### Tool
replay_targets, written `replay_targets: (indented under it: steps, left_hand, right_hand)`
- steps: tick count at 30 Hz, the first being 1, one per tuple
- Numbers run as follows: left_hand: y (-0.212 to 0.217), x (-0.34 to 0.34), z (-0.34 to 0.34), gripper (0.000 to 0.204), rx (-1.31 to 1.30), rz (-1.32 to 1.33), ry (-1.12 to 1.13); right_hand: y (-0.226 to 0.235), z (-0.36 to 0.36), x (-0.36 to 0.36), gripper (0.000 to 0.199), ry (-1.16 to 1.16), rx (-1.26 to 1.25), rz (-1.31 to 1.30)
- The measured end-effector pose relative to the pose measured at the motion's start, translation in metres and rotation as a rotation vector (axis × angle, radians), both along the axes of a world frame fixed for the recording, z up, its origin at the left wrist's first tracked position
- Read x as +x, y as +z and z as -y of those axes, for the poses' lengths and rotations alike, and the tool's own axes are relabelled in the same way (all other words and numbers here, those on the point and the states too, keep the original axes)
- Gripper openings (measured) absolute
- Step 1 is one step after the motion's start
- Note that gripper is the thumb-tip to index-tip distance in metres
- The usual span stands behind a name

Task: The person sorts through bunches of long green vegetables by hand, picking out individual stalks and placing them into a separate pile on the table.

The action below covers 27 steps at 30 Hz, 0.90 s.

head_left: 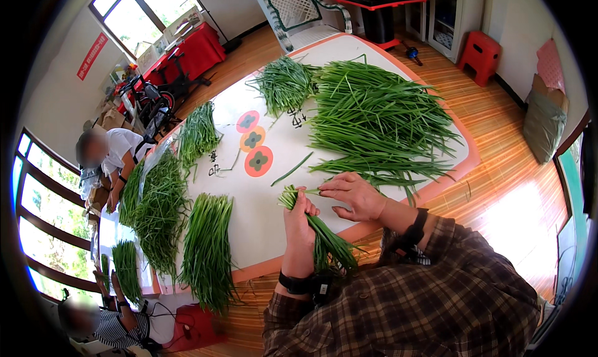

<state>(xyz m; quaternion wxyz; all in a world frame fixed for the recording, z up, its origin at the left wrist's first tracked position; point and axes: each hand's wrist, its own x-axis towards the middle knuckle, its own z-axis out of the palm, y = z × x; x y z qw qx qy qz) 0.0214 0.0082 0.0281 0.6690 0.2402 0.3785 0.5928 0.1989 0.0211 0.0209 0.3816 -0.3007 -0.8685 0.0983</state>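
My left hand (299, 227) is closed around a bunch of long green chives (326, 245), held over the near edge of a white table mat (268, 201). The bunch's cut ends stick up beside my thumb, and its leaves trail down toward my lap. My right hand (352, 194) rests just right of those cut ends, fingers pinching at the tips of the bunch. A big loose heap of chives (374, 117) lies right behind my right hand.
Sorted chive bundles (207, 251) lie along the left of the mat, with another pile (285, 83) at the far side. Two other people sit at the left edge (106, 155) and lower left (103, 323). A red stool (479, 55) stands far right.
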Motion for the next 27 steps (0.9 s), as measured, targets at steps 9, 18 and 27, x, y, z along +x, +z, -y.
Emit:
replay_targets:
  steps: [9,18,27]
  left_hand:
    - [0.023,-0.030,0.002,0.022,0.093,-0.208,0.329]
    - [0.100,-0.113,0.043,0.020,0.578,0.084,0.344]
    - [0.093,-0.085,0.050,0.009,0.391,-0.113,0.307]
  right_hand:
    - [-0.012,-0.003,-0.005,0.018,-0.234,0.017,0.022]
    - [-0.008,-0.003,-0.001,0.025,-0.462,0.025,-0.008]
    - [-0.009,-0.004,0.000,0.039,-0.540,-0.030,0.118]
